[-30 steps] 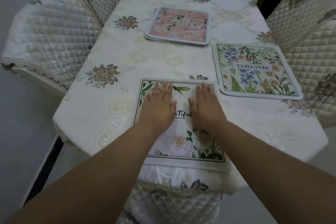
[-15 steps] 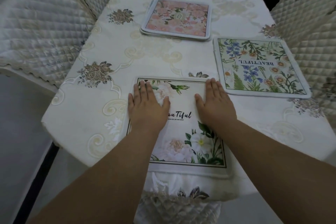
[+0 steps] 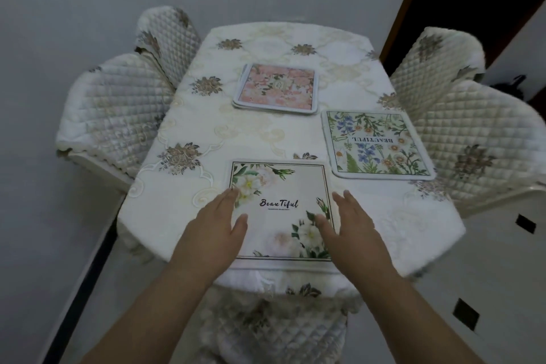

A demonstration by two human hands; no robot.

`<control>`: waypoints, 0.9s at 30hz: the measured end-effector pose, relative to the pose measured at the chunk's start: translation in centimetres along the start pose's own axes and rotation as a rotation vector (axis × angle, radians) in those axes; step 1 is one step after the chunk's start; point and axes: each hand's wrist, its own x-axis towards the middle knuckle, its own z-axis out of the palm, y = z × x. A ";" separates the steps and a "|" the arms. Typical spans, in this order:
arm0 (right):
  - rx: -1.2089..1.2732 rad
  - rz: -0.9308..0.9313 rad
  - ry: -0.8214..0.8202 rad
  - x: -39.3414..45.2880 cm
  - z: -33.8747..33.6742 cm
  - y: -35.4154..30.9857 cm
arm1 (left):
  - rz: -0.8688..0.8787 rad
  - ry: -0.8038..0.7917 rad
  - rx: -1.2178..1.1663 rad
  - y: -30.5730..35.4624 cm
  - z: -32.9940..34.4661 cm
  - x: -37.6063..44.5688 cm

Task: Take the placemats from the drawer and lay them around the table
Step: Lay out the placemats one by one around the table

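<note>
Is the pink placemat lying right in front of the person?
No, the pink placemat lies at the far middle; the white one is nearest.

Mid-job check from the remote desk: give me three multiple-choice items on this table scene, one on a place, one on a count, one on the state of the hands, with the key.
1. Where does the blue-flower placemat lie?
A. on the table's right side, before the right chair
B. on the left chair
C. under the pink stack

2. How many places on the tablecloth hold placemats?
A. one
B. three
C. five

3. How are the hands at the white-flower placemat?
A. both fists clenched
B. both open, fingers straight
C. one lifts a corner

Key:
1 A, it sits by the right edge next to the quilted right chair.
2 B, the pink stack, the blue-flower one and the white-flower one.
3 B, the left hand and right hand show flat fingers at its side edges.
</note>
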 end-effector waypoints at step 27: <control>0.050 -0.231 -0.132 -21.1 -5.6 -15.5 | -0.231 0.158 -0.133 -7.1 -21.7 -27.8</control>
